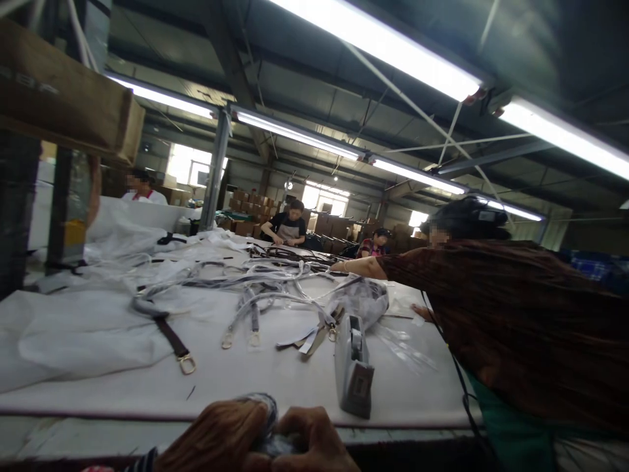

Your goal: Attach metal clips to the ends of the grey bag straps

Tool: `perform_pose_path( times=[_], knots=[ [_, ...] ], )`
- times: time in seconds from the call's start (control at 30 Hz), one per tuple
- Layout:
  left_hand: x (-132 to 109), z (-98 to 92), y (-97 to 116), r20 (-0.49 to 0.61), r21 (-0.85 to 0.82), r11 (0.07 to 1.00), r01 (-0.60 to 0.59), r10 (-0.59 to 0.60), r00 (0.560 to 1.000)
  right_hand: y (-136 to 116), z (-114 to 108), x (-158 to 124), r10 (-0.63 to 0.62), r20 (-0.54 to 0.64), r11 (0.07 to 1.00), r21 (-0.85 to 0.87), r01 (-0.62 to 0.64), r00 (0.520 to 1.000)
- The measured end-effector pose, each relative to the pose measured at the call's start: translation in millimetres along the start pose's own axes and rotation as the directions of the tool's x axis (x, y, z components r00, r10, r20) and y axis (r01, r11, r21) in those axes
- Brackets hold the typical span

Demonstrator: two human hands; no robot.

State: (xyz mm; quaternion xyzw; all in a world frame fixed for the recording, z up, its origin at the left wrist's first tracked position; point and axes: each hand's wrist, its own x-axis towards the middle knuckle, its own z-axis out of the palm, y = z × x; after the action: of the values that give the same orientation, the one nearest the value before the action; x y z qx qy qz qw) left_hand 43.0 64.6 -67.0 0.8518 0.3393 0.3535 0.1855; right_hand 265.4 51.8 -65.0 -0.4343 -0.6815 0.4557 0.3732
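At the bottom of the view, by the table's near edge, my left hand (213, 436) has its fingers wrapped round a small bundle in clear plastic (269, 414). From the other side my right hand (314, 438) pinches the same bundle, its fingers curled. The bundle looks dark inside; its contents are too blurred to tell. Beyond my hands a grey tape dispenser (354, 370) stands on the white tabletop (236, 390). A dark strap with a metal buckle (187, 364) lies to the left.
Plastic-wrapped straps (255, 288) spread across the table's middle. Sheer white wrapping (73, 334) covers the left side. At the right, a person in a brown top (511, 314) leans over the table, an arm stretched out. Several people work farther back. A cardboard box (63, 92) hangs over the upper left.
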Motion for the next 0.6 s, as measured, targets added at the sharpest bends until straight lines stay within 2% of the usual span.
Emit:
perform_pose_path(
  times=[0.07, 0.13, 0.2, 0.27, 0.33, 0.4, 0.47, 0.5, 0.53, 0.57, 0.6],
  knots=[
    [6, -15.6, 3, 0.04, 0.152, 0.988, -0.036, 0.031, 0.999, -6, -12, 14, 0.085, -0.015, 0.995, 0.055, -0.084, 0.996],
    [11, -33.4, 3, -0.002, 0.182, 0.982, -0.041, 0.042, 0.999, -16, -19, 26, 0.064, 0.025, 0.991, 0.114, -0.067, 0.998],
    [13, -52.0, 2, -0.018, 0.073, 0.996, -0.046, 0.048, 0.999, -26, -21, 35, -0.041, 0.023, 0.992, 0.116, 0.038, 0.999],
    [13, -68.1, 5, 0.029, -0.189, 0.979, 0.073, -0.069, 0.997, -32, -15, 38, -0.175, -0.072, 0.984, -0.028, 0.173, 0.982],
    [13, -78.4, 15, 0.141, -0.41, 0.869, 0.279, -0.242, 0.96, -32, 1, 38, -0.373, -0.173, 0.908, -0.272, 0.32, 0.912],
    [15, -81.7, 33, 0.278, -0.535, 0.714, 0.452, -0.356, 0.892, -25, 26, 35, -0.583, -0.224, 0.768, -0.466, 0.44, 0.781],
    [18, -80.9, 55, 0.345, -0.664, 0.569, 0.485, -0.343, 0.874, -15, 55, 33, -0.703, -0.311, 0.673, -0.579, 0.459, 0.639],
    [20, -80.1, 67, 0.359, -0.73, 0.487, 0.48, -0.325, 0.875, -11, 68, 33, -0.725, -0.378, 0.662, -0.615, 0.43, 0.576],
    [22, -79.9, 77, 0.359, -0.777, 0.421, 0.467, -0.312, 0.88, -9, 78, 34, -0.723, -0.436, 0.671, -0.63, 0.391, 0.536],
    [25, -80.4, 86, 0.348, -0.807, 0.382, 0.45, -0.309, 0.885, -10, 85, 36, -0.708, -0.476, 0.688, -0.631, 0.359, 0.521],
    [27, -81.9, 92, 0.328, -0.823, 0.366, 0.435, -0.319, 0.889, -15, 88, 40, -0.692, -0.492, 0.704, -0.623, 0.34, 0.528]
  ],
)
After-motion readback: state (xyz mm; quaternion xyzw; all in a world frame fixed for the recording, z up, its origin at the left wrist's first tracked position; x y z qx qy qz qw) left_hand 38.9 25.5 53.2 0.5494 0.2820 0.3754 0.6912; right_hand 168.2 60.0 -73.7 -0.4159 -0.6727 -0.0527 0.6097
